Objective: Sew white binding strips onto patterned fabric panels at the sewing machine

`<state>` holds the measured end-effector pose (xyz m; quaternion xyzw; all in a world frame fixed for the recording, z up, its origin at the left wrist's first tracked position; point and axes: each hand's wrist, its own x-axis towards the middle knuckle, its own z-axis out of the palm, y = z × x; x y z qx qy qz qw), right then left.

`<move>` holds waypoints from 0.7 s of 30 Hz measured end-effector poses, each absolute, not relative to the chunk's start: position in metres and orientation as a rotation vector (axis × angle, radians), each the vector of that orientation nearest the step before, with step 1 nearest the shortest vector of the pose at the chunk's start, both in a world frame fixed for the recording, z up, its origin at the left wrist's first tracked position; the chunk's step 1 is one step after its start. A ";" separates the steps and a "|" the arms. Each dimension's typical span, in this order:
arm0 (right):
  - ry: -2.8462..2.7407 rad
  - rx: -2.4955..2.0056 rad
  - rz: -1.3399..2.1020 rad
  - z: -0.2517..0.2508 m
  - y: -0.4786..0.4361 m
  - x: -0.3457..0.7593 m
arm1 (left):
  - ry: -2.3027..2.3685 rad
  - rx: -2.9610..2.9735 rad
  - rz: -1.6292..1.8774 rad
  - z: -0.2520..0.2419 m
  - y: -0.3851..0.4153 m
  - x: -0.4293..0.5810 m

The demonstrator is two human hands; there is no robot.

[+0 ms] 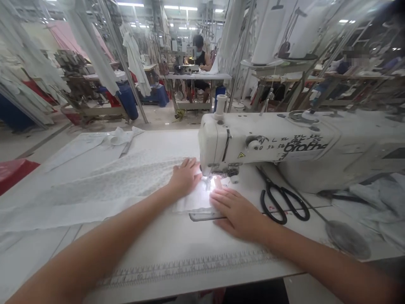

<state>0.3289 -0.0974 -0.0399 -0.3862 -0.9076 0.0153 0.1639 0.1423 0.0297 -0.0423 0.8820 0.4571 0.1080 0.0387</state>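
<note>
A long piece of white patterned fabric [126, 181] stretches across the table from the left and passes under the needle area of a white sewing machine [259, 143]. My left hand [185, 177] lies flat on this fabric, just left of the machine's lit presser foot [207, 183], fingers stretched out. On the near right side of the presser foot, my right hand [237, 211] rests with its fingers extended over the fabric's edge. Glare from the machine lamp hides the needle and the stitching spot.
Black-handled scissors [275, 198] lie right of my right hand. A ruler strip [190, 266] runs along the table's front edge. Grey-white cloth [373, 207] is heaped at the right. Beyond the table, a person [199, 55] sits at another machine.
</note>
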 end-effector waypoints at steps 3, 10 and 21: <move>-2.535 -1.140 0.072 -0.042 -0.091 0.337 | 1.375 2.704 0.356 -0.041 0.039 0.149; -2.517 -1.089 0.153 -0.047 -0.093 0.339 | 1.162 2.613 0.504 -0.034 -0.001 0.131; -2.441 -1.252 0.078 -0.044 -0.089 0.336 | 1.128 2.664 0.341 -0.041 -0.015 0.131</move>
